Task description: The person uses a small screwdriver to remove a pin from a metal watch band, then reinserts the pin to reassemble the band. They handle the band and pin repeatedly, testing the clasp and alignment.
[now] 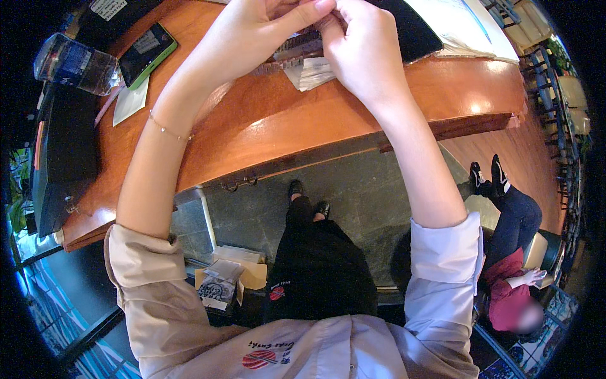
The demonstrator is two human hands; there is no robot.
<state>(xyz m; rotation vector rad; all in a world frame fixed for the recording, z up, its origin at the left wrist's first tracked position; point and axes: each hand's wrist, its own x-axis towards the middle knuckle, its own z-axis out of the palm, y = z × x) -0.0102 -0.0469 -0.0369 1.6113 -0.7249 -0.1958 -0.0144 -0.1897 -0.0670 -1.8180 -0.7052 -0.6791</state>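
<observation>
Both hands are raised together over the wooden counter (265, 142), at the upper edge of the view. On my left hand (268, 28) the thumb and fingers are pinched closed, touching the fingertips of the other hand. My right hand (363, 47) has its fingers curled in, also closed. Whatever lies between the fingertips is too hidden to make out, and part of the fingers is cut off by the frame. Just beneath the hands lies a small stack of white folded papers (315, 74), partly covered by my right hand.
A green-cased phone-like device (149, 55), a clear water bottle (79, 63) and a white slip (131, 104) lie at left. A black flat device (410, 28) and papers (464, 28) lie at right. An open carton (252, 273) stands below; a seated person (514, 230) is at right.
</observation>
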